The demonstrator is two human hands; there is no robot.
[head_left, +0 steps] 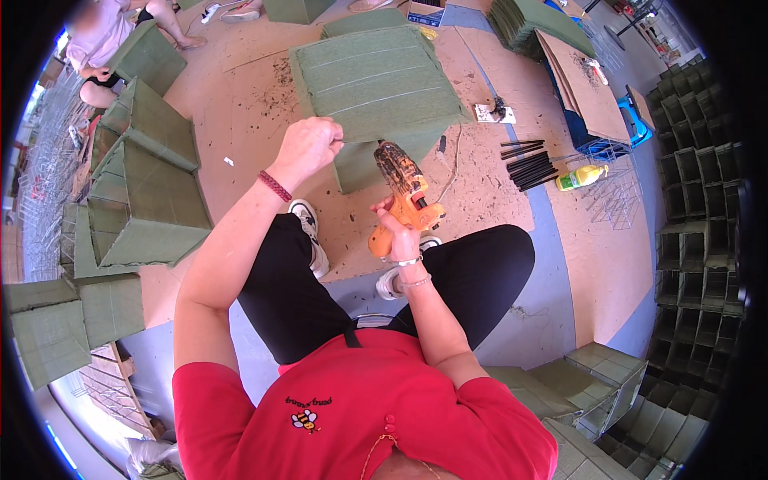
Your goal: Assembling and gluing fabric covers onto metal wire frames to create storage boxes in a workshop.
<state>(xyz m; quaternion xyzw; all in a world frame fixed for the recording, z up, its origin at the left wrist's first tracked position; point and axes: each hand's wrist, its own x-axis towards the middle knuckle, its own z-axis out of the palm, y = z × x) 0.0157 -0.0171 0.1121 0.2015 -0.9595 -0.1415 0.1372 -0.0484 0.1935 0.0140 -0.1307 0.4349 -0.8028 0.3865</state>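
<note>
Right hand [398, 232] grips glue gun [404, 188] near green panel [376, 80] edge

- Glue gun [404, 196]: orange, smeared with dark stains.
- Felt panel [376, 80]: dull green, crossed by pale lines.
- Folded boxes [148, 188]: the same dull green.
- Shirt [352, 416]: red, with a small yellow-and-black bee.
- Trousers [472, 276]: black.
- Bracelet [275, 186]: dark red.
- Bottle [582, 177]: yellow.
- Glue sticks [528, 164]: black.
- Floor boards [240, 112]: tan.

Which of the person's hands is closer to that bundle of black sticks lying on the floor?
Right. The right hand, gripping the orange glue gun, sits nearer the black sticks; the left hand is farther away, on the green panel.
</note>
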